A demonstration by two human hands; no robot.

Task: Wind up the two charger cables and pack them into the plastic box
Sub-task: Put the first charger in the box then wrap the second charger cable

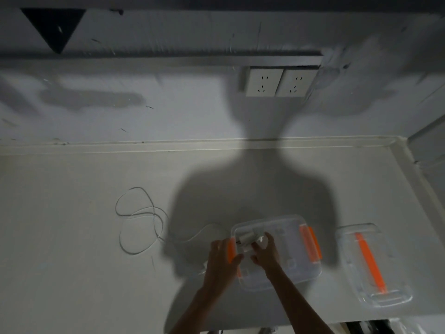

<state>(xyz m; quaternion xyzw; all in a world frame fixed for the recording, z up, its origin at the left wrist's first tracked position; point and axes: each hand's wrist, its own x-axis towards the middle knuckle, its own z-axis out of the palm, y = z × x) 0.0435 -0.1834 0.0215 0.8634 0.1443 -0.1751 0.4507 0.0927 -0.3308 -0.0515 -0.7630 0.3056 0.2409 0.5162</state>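
A clear plastic box [291,239] with orange latches stands open on the white counter. A white charger [248,237] with its cable bundled rests at the box's left end. My right hand [265,251] reaches into the box and its fingers close on that charger. My left hand [222,259] grips the box's left edge by the orange latch. A second white cable [142,220] lies in loose loops on the counter to the left, one end trailing toward the box.
The clear lid [370,263] with an orange handle lies to the right of the box. Two wall sockets [279,82] sit above the counter's back edge. The counter [72,273] ends at a wall on the right and an edge near me.
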